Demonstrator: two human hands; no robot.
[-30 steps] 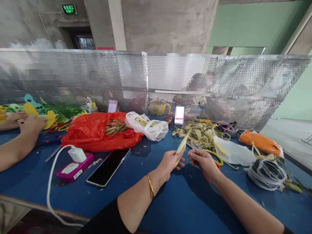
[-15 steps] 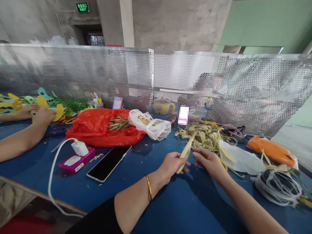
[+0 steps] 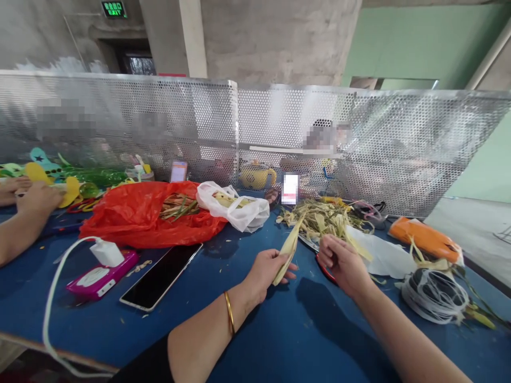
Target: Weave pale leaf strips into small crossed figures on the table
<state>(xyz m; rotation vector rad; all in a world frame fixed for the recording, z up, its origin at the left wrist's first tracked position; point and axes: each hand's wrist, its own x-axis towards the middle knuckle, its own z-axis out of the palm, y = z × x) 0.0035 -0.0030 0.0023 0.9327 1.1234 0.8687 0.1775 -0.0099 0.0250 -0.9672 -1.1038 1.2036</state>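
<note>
A pale, dry corn husk (image 3: 288, 252) is pinched in my left hand (image 3: 268, 271), between the thumb and fingers. Its narrow tip points up toward the pile of dried husks (image 3: 323, 215). My right hand (image 3: 344, 261) is closed into a fist to the right of that husk, apart from it; what its fingers hold, if anything, is hidden. Close against this fist, partly behind it, are scissors (image 3: 326, 270) with a red handle and a metal blade. Whether the hand touches them I cannot tell.
Left on the blue table (image 3: 191, 330) are a red bag (image 3: 120, 213), a white bag (image 3: 251, 213), a phone (image 3: 159, 279) and a purple power strip (image 3: 104, 274). White cord (image 3: 435, 298) and an orange packet (image 3: 425, 239) lie right. A co-worker's hands (image 3: 34, 199) are far left.
My right hand has gone from loosely spread fingers beside the husk to a closed fist farther from it. The red-handled scissors now show beside it. The view has shifted right.
</note>
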